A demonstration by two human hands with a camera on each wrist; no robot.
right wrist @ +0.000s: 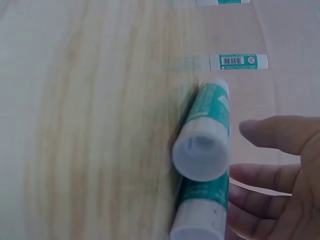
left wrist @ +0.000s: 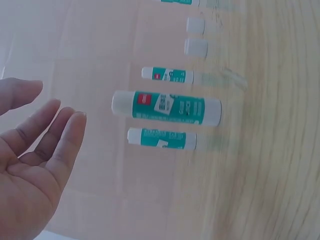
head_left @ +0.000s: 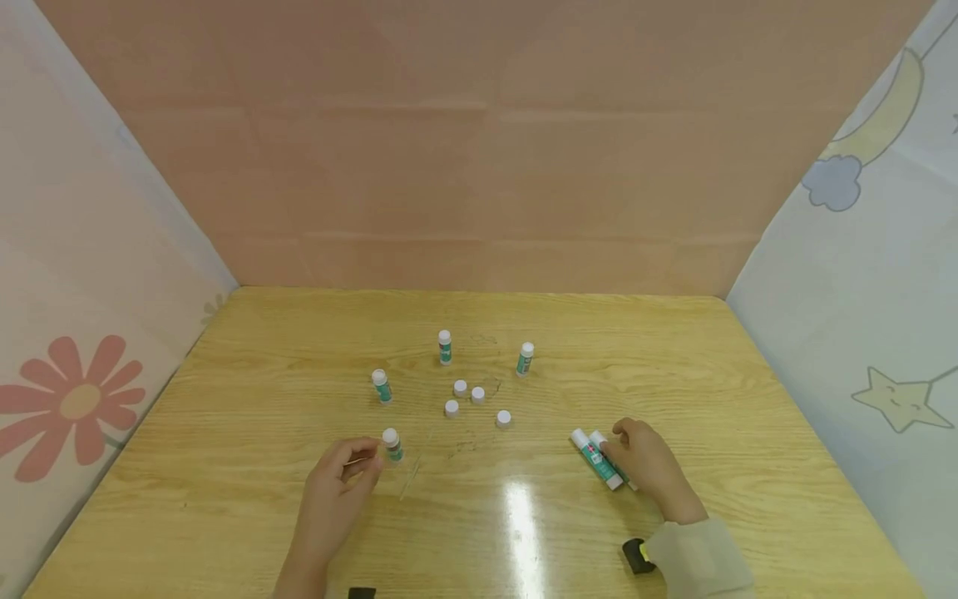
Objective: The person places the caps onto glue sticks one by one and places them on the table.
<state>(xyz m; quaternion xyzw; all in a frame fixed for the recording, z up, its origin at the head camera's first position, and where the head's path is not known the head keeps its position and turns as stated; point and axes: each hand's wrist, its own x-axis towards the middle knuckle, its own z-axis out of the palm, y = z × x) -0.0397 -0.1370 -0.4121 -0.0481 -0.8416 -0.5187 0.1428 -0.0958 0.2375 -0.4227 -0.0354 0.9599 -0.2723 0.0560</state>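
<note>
In the head view my left hand [head_left: 340, 482] is beside an upright white-and-green glue stick [head_left: 392, 447] at the front left. The left wrist view shows its loosely bent fingers [left wrist: 70, 140] apart from that glue stick [left wrist: 170, 108]. My right hand [head_left: 647, 462] is over two glue sticks lying side by side on the right: a nearer glue stick [head_left: 596, 459] and a farther glue stick [head_left: 599, 438] partly covered by the fingers. In the right wrist view the thumb [right wrist: 272, 132] stands off from the sticks, while the other fingertips are right beside them; contact is unclear.
Three more glue sticks stand upright behind: a left one [head_left: 382, 387], a middle one [head_left: 445, 348] and a right one [head_left: 525, 359]. Several loose white caps, among them one cap [head_left: 504, 418], lie mid-table. Printed cloth walls close in the wooden table [head_left: 247, 499] at back and sides.
</note>
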